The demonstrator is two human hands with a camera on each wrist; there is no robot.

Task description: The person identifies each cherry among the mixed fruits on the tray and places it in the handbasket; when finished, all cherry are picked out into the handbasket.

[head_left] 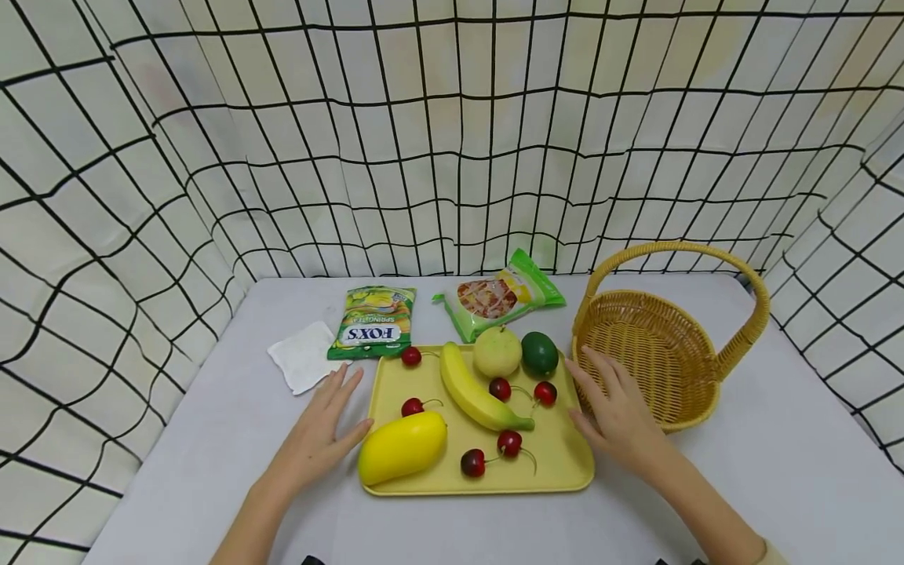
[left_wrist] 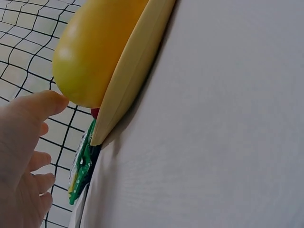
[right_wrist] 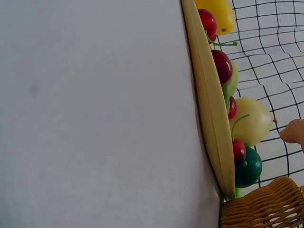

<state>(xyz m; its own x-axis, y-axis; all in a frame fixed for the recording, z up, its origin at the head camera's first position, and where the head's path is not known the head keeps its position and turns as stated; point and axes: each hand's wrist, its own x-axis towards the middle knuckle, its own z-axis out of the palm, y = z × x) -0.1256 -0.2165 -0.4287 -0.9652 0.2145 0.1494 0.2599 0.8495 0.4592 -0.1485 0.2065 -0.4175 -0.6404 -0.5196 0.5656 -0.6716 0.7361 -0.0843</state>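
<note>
1. The yellow tray (head_left: 540, 475) lies on the white table (head_left: 424, 534), bearing a mango (head_left: 404, 449), a banana (head_left: 473, 390), a pale round fruit (head_left: 497, 352), a dark green fruit (head_left: 540, 353) and six cherries (head_left: 473, 463).
2. The left hand (head_left: 316, 439), fingers spread, is beside the tray's left edge.
3. The right hand (head_left: 621, 412), fingers loosely spread, is near its right edge and the basket (head_left: 646, 345).
4. Behind lies a green packet (head_left: 374, 320).

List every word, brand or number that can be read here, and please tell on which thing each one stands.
"FOX'S": on the green bag, upside down.
"SPRING TEA": on the same bag, also upside down.
Any print on the light green packet is too small or blurred to read.
</note>
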